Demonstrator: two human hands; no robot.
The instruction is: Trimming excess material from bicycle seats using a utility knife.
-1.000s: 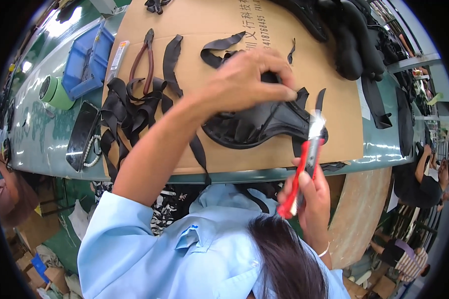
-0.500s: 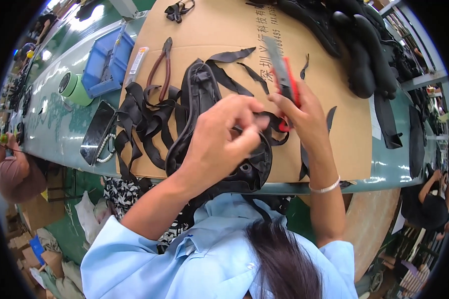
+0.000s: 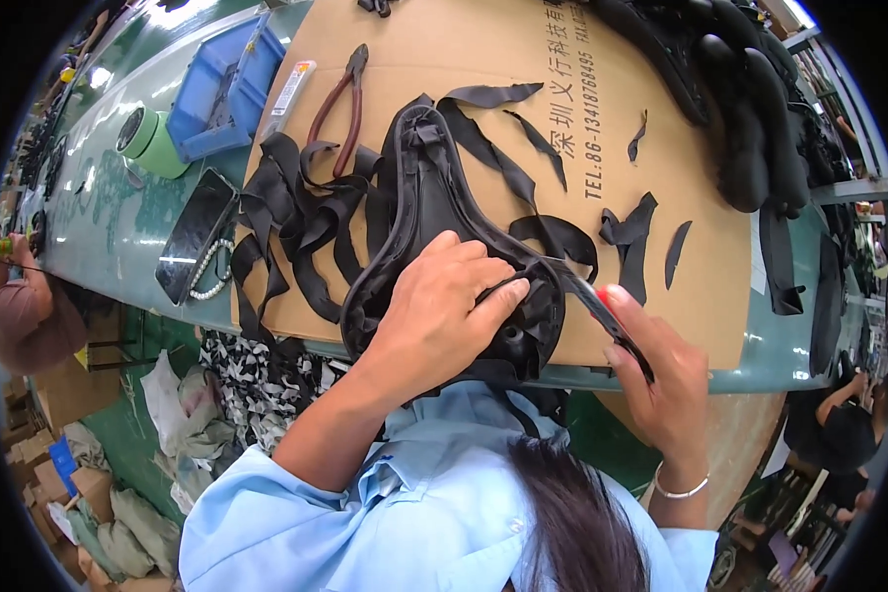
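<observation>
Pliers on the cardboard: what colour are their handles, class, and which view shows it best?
The handles are dark red, shown in the head view.

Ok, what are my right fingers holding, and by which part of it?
Your right fingers hold a slim red-and-black utility knife by its handle.

Knife (image 3: 617, 324) lowered — blade (image 3: 574, 279) now at saddle (image 3: 436, 207).

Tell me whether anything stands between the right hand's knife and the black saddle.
Nothing visible does: the knife in the right hand points at the right rim of the saddle. The left hand holds the saddle, left of the blade.
</observation>
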